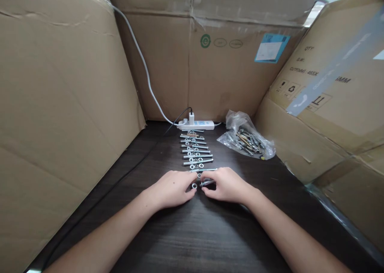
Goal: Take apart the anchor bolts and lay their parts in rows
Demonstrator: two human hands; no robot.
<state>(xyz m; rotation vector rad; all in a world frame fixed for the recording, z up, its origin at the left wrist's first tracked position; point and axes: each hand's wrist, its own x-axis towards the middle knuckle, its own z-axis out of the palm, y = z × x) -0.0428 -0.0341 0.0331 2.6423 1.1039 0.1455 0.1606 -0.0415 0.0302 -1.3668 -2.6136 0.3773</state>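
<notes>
My left hand (175, 188) is closed in a pinch on a small metal nut (194, 186), its thumb and fingertips at the nut's edge. Close beside it, my right hand (225, 185) grips a metal bolt (207, 182) whose end points left toward the nut; the two parts are apart. Just beyond the fingers lie a loose ring washer (199, 176) and another long bolt (204, 170), partly hidden by my hands. Farther back, several bolts (198, 161) lie crosswise in a column, with nuts and washers (201, 166) between them.
A clear plastic bag (246, 137) of metal hardware lies at the back right. Behind the column sits a white power strip (196, 125) with a plug in it. A black cable (129, 172) crosses the dark table (192, 241) on the left. Cardboard boxes (168, 65) wall three sides.
</notes>
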